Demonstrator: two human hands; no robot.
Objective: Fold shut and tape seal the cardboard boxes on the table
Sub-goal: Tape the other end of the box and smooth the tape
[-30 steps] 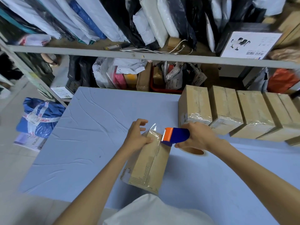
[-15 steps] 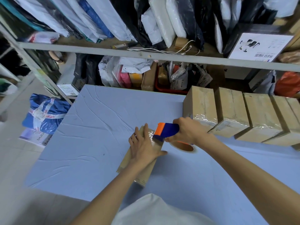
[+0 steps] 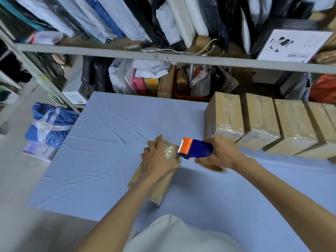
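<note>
Pressing down on the far end of the box [image 3: 160, 179], palm flat, fingers spread over the clear tape [image 3: 171, 151]: left hand [image 3: 158, 160]. No closed grip here; open hand laid flat on the cardboard, thumb at the right edge.

Box position: near the middle of the counter [image 3: 101, 146], lying flat, long axis running from the near edge toward the far right, top seam already covered with glossy tape at the far end.

Right hand [image 3: 221, 153]: grip closed around the tape dispenser [image 3: 195, 148], blue body, orange head with a toothed blade. Blade end at the far right corner of the box, touching or just above the tape; contact cannot be told. Tape roll [image 3: 214, 168] visible under the hand, just right of the box.

Row of sealed boxes [image 3: 260, 122]: beyond and right of the box in hand, side by side along the far right of the counter, well apart from it.

Shelf [image 3: 163, 58] behind the counter, loaded with bags and parcels.
</note>
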